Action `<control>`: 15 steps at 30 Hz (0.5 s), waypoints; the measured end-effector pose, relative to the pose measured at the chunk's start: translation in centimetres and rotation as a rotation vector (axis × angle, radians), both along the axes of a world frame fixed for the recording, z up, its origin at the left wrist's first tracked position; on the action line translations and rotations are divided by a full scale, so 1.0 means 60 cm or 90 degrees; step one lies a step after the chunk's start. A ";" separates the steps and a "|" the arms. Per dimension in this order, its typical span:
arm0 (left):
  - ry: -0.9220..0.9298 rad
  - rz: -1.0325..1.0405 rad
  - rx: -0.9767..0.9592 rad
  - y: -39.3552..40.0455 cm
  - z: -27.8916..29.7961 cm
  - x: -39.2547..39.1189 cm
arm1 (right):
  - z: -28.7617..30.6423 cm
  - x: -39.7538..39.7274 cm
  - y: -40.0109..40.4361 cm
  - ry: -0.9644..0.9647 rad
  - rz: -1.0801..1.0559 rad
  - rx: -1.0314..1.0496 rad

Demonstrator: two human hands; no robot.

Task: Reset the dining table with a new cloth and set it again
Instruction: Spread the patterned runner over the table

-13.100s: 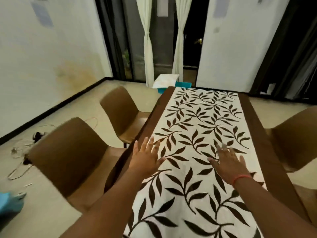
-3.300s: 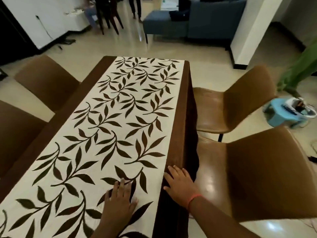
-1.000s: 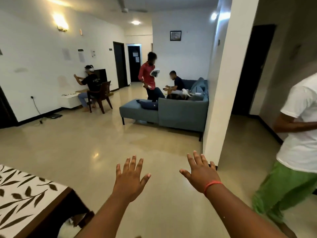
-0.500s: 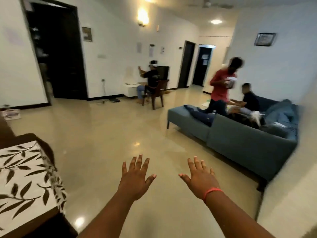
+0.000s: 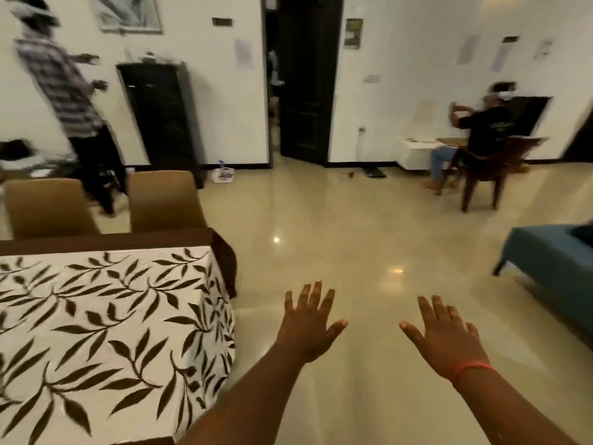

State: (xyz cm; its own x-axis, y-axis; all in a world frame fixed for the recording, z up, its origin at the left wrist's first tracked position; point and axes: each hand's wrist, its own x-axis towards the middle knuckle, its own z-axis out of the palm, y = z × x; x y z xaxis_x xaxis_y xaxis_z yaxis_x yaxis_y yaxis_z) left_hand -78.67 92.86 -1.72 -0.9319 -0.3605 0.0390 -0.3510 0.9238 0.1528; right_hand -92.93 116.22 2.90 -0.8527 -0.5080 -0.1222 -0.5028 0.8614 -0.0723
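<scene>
The white cloth with brown leaf print (image 5: 106, 319) covers the dining table at the lower left, over a dark brown under-cloth (image 5: 106, 240) that shows along the far edge and hangs at the corner. My left hand (image 5: 309, 326) is stretched out in the air over the floor, to the right of the table's end, fingers spread and holding nothing. My right hand (image 5: 444, 338), with a red band at the wrist, is held out beside it, also flat and holding nothing. Neither hand touches the cloth.
Two brown chairs (image 5: 165, 200) stand at the table's far side. A person in a striped shirt (image 5: 62, 91) stands behind them. Another person sits on a dark chair (image 5: 491, 162) at the right wall. A blue sofa (image 5: 552, 261) is at the right. A dark open doorway (image 5: 305, 78) lies ahead across glossy floor.
My view has swung left from the sofa side to the wall with the doorway, and more of the table shows. Both hands stay outstretched and flat in the air.
</scene>
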 end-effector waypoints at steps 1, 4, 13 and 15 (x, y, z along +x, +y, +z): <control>-0.004 0.038 -0.003 -0.044 -0.007 -0.016 | -0.010 -0.041 -0.052 0.003 0.035 0.001; -0.017 0.156 -0.006 -0.159 -0.037 -0.057 | -0.033 -0.149 -0.198 -0.005 0.121 0.013; -0.071 0.561 0.048 -0.408 -0.102 0.009 | -0.093 -0.271 -0.727 -0.052 0.483 0.081; -0.071 0.635 0.074 -0.438 -0.126 0.040 | -0.109 -0.245 -0.838 -0.067 0.551 0.091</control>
